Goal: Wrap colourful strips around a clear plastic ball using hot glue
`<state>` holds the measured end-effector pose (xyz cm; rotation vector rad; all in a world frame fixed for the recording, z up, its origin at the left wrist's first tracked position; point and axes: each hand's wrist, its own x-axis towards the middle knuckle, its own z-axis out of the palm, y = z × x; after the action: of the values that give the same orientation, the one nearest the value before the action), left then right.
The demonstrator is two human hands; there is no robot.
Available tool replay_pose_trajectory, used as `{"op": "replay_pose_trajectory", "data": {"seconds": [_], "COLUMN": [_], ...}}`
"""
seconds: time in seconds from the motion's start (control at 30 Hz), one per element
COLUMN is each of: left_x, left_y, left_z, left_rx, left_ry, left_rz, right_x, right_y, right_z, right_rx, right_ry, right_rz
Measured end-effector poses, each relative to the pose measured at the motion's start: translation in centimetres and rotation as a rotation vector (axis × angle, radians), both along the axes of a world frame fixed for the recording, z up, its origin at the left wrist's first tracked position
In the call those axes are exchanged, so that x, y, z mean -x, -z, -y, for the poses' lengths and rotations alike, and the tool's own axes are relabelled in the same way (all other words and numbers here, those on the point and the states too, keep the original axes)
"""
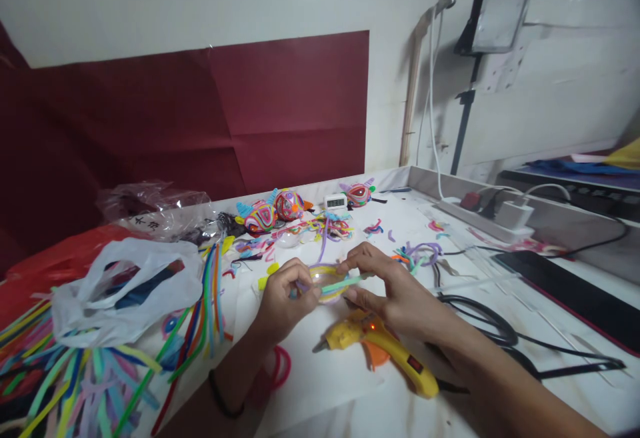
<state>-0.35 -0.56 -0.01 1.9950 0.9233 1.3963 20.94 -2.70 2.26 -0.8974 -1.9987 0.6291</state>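
A clear ball (327, 285) wound with a green pipe cleaner (345, 283) sits above the white table (320, 371), pinched closed between the left hand (283, 301) and right hand (395, 291); the lit yellow glue gun (380, 348) just below risks burning a wrist.

At twelve o'clock from my hands, the small white clock (335, 202) shows digits too blurred to read. At ten o'clock, the clear plastic bag (165, 215) bears dark characters I cannot make out.
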Motion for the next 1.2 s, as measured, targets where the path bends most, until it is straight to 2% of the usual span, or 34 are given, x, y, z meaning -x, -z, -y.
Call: {"op": "replay_pose_trajectory", "data": {"seconds": [0.1, 0.3, 0.43, 0.67, 0.97, 1.2], "left_x": [0.0, -0.3, -0.6, -0.7, -0.7, -0.7], "left_y": [0.1, -0.1, -0.1, -0.1, -0.5, -0.7], "left_z": [0.0, 0.4, 0.6, 0.6, 0.9, 0.9], "left_rx": [-0.005, -0.091, -0.179, -0.204, -0.130, -0.093], "left_ry": [-0.013, -0.047, -0.045, -0.059, -0.021, -0.014], "left_rz": [-0.004, -0.082, -0.164, -0.195, -0.181, -0.168], "right_x": [0.1, 0.7, 1.2, 1.5, 1.3, 1.1], "right_y": [-0.1, -0.3, -0.2, 0.5, 0.7, 1.0], "right_z": [0.1, 0.8, 1.1, 0.8, 0.4, -0.1], "right_rx": [-0.084, -0.418, -0.514, -0.486, -0.383, -0.394], "right_ry": [0.048, 0.149, 0.156, 0.126, 0.084, 0.056], "right_rz": [0.056, 0.220, 0.224, 0.219, 0.213, 0.163]}}
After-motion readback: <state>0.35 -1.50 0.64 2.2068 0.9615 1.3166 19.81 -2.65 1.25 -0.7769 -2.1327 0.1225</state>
